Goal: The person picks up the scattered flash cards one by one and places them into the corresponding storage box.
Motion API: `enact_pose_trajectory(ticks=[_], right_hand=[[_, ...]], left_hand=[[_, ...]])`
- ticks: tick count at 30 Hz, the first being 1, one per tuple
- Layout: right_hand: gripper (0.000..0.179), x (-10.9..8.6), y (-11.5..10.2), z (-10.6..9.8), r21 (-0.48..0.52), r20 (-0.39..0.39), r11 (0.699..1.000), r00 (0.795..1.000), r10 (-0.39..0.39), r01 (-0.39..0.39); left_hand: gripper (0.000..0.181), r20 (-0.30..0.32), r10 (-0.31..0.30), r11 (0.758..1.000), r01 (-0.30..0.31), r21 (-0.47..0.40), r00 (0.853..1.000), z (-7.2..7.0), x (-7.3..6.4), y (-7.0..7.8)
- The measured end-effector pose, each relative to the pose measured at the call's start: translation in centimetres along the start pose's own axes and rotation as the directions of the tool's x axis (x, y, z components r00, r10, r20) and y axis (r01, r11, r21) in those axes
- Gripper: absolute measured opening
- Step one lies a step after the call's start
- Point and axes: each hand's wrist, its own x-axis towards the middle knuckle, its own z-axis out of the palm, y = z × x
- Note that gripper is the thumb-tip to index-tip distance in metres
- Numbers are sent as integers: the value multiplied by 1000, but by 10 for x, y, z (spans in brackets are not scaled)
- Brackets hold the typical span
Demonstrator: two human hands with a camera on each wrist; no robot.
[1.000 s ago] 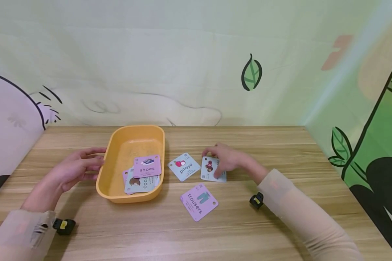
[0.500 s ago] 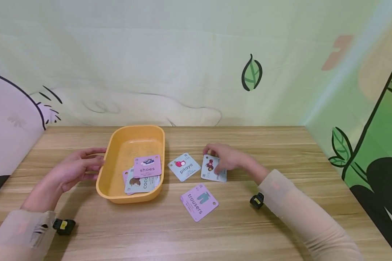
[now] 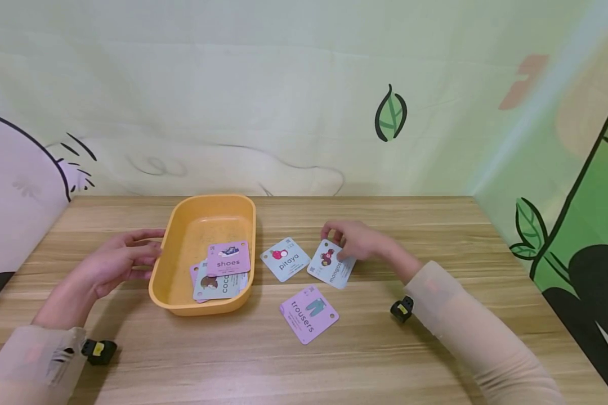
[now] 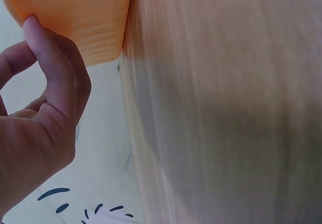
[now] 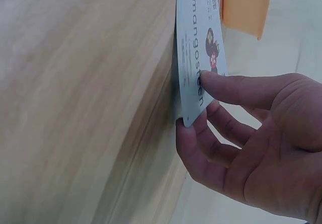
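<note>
My right hand (image 3: 356, 239) pinches a light blue mangosteen card (image 3: 329, 271) at its right side; in the right wrist view the thumb lies on the card's printed face (image 5: 191, 48) and other fingers are behind it. The card is raised off the tabletop at a tilt. On the left, my left hand (image 3: 119, 260) has its fingertips at the outer left wall of a yellow plastic tray (image 3: 163, 270), fingers loosely bent. Inside the tray, a purple shoes card (image 3: 228, 260) overlaps a light blue card with a coconut picture (image 3: 211, 286), with others partly hidden underneath.
A light blue pitaya card (image 3: 286, 260) lies between the tray and the mangosteen card. Nearer the front is a purple trousers card (image 3: 309, 315). A printed fabric backdrop (image 3: 304, 112) rises behind the wooden table (image 3: 233, 360).
The mangosteen card has turned and come up at its right side in my right hand, which has shifted slightly right. My left hand and the tray have stayed put.
</note>
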Motion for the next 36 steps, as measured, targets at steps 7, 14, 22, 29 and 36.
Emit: enact_pose_trajectory(ticks=[7,14,22,29,36], right_hand=[[45,-4,2,-6,77,4,997,1000,0,-1],[44,-5,10,-11,262,64,965,998,12,-29],[47,-5,19,-17,432,119,896,991,56,-102],[48,-7,20,-22,515,135,849,989,57,-119],[48,-5,19,-21,628,131,774,991,1,-84]], left_hand=[[68,-2,-1,1000,1,5,1000,0,0,0],[68,-1,-8,1000,8,9,1000,0,0,0],[68,1,-7,1000,7,14,1000,0,0,0],[69,-2,-11,1000,11,8,1000,0,0,1],[68,-6,-9,1000,9,14,1000,0,-1,1]])
